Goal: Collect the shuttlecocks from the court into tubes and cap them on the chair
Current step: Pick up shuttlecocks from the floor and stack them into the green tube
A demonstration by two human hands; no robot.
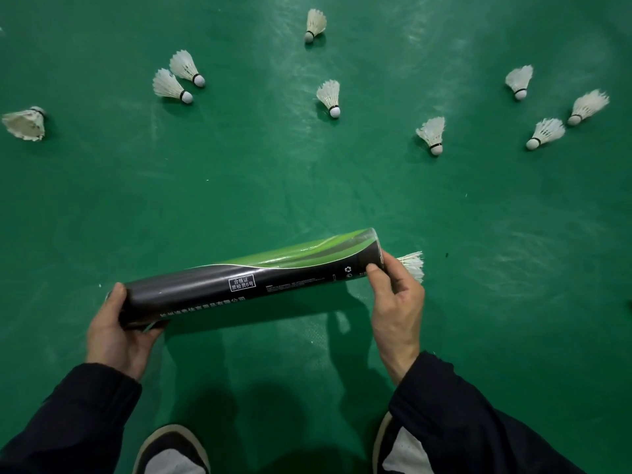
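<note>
Tube: black and green cardboard, held level above the green court floor, near centre. Contents: one shuttlecock, white feathers protruding from the right mouth; anything deeper cannot be seen. Left hand: fingers curled round the tube's left end. Right hand: fingers grasp the tube's right end at the shuttlecock. Loose shuttlecocks lie scattered across the far floor, including one at far centre. Two shoes at the near edge.
</note>
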